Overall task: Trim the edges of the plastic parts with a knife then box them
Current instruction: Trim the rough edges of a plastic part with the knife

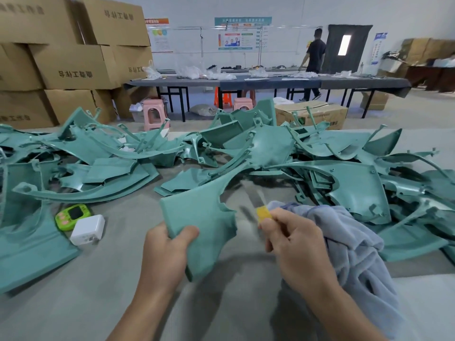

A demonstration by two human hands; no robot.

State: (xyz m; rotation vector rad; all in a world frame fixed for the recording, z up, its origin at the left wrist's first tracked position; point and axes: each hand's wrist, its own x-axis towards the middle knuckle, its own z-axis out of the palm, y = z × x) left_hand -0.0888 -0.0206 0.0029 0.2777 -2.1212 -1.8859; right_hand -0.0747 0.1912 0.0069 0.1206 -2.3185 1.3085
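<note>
Left hand (pixel 170 244) grips green plastic part (pixel 197 217); right hand (pixel 295 244) pinches yellow knife (pixel 263 213), blade blurred. Risk: blade slipping off edge toward left thumb, or gouging part.

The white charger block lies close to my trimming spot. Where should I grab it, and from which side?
Probably from above, pinching the white charger block across its narrow sides: it lies flat, and the green timer crowds its far-left corner.
</note>
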